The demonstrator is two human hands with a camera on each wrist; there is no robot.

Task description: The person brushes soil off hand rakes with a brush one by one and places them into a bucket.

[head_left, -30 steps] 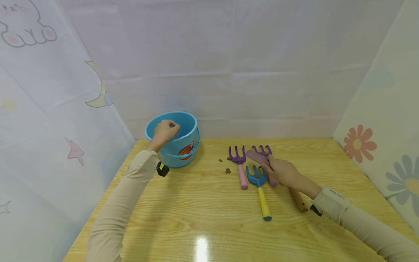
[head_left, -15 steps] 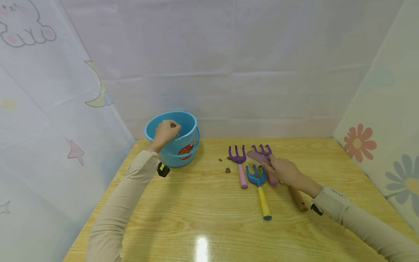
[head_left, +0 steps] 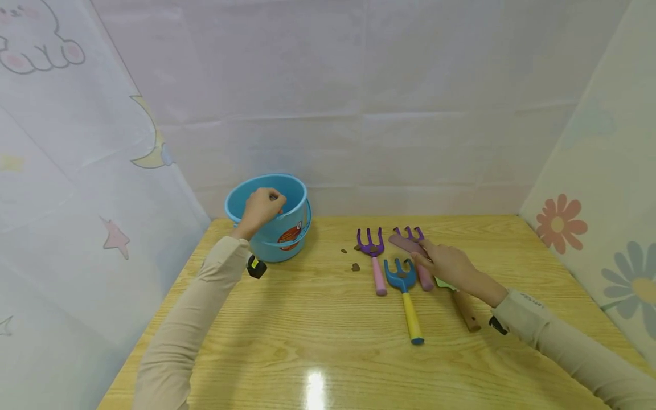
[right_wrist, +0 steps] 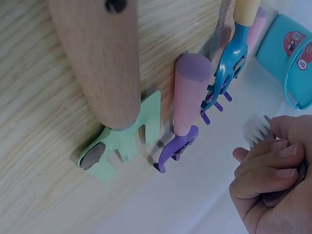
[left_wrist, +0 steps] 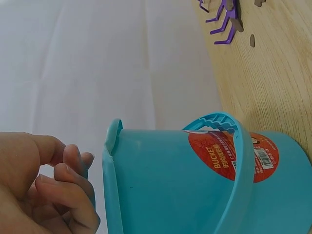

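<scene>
My right hand (head_left: 451,265) grips a brush (head_left: 404,243) with a flat mauve handle. In the right wrist view its white bristles (right_wrist: 255,130) show past the fingers. The brush is above a purple hand fork (head_left: 424,278) with a pink handle, its tines partly showing behind. My left hand (head_left: 262,209) hovers at the near rim of a blue bucket (head_left: 275,250), fingers loosely curled. I see nothing held in it. A blue hand fork (head_left: 411,310) with a yellow handle lies left of the right hand, with a brown clump on its head.
Another purple fork (head_left: 378,273) with a pink handle lies left of the blue one. A green fork with a wooden handle (head_left: 466,310) lies under the right wrist. Small brown clumps (head_left: 356,267) are scattered on the wooden table (head_left: 287,341). Printed cloth walls surround it.
My right hand and the brush have shifted slightly to the right, showing more of the green fork. The left hand stays at the bucket, almost still.
</scene>
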